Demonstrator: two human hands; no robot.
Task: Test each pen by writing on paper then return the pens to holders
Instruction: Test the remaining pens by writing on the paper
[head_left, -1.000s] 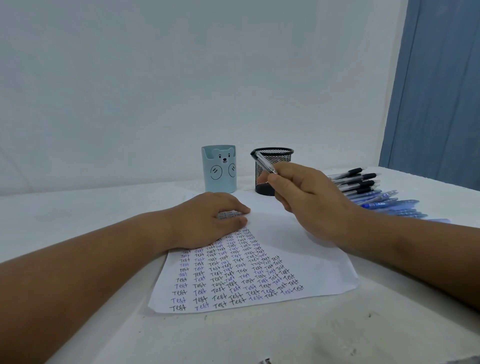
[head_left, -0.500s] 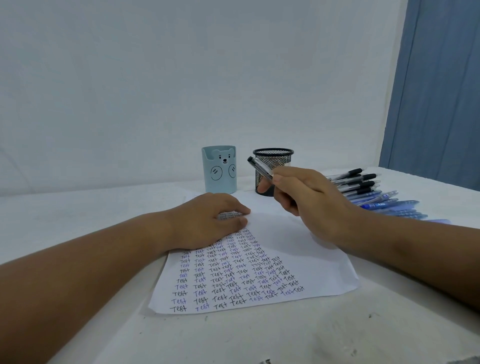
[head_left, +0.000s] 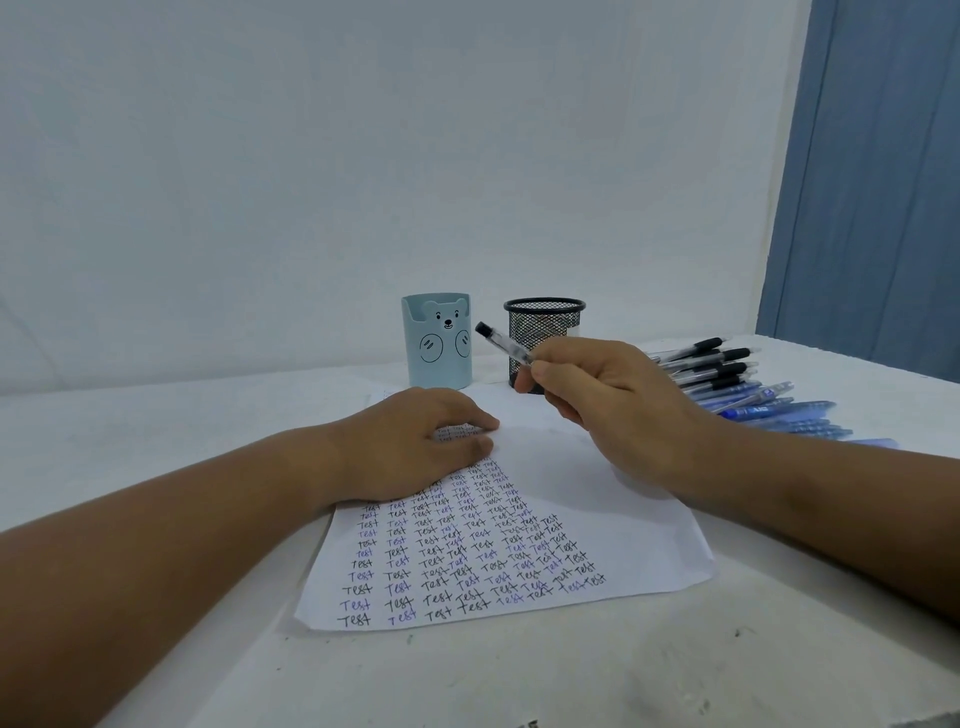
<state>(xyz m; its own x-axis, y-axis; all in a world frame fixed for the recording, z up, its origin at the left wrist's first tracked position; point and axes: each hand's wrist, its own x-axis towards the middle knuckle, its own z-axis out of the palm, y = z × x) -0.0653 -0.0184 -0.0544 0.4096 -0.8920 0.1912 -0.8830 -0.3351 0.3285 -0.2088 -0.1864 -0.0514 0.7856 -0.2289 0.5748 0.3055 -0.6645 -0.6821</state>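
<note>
so the right hand (head_left: 618, 400) had its fingers pinched round a clear black-capped pen (head_left: 503, 344), long axis slanting up-left from them, black mesh holder (head_left: 543, 332) just behind those fingers, while the left hand (head_left: 415, 441) lay flat on the white scribbled paper (head_left: 597, 519).

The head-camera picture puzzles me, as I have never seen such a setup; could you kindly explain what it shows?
There is no machine: a person wears a camera on the head, looking down at their own two hands. The left hand rests flat on a sheet of paper covered in the word "Test". The right hand holds a black-capped pen above the paper. Behind stand a blue bear holder and a black mesh holder. A pile of pens lies to the right on the white table.
</note>
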